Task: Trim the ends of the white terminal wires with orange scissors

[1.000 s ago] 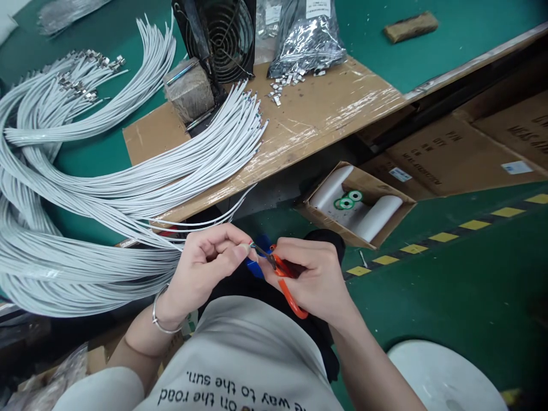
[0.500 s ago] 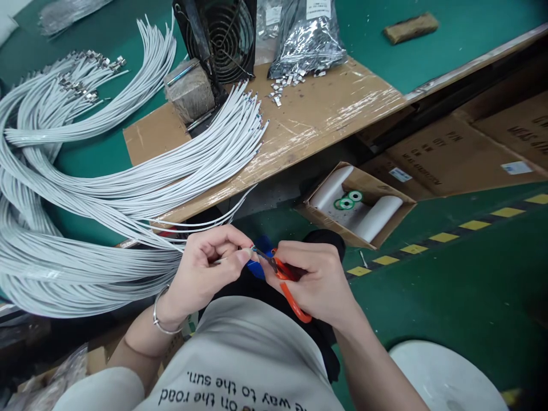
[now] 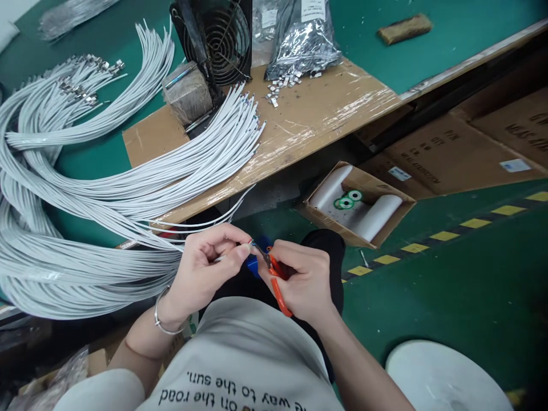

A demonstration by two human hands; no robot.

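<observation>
Your right hand (image 3: 302, 279) grips the scissors (image 3: 280, 295) (orange-handled, dark-bladed) close to the fingertips of your left hand (image 3: 209, 260), which pinches a thin white cable (image 3: 220, 259), bluish at its tip. Beyond, thick white bundles (image 3: 184, 171) curve across the green surface (image 3: 368, 63).

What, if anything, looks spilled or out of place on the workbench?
Small metal pieces lie scattered on the cardboard beside the plastic bag. They look spilled because they lie loose outside it, though this may be deliberate.
</observation>
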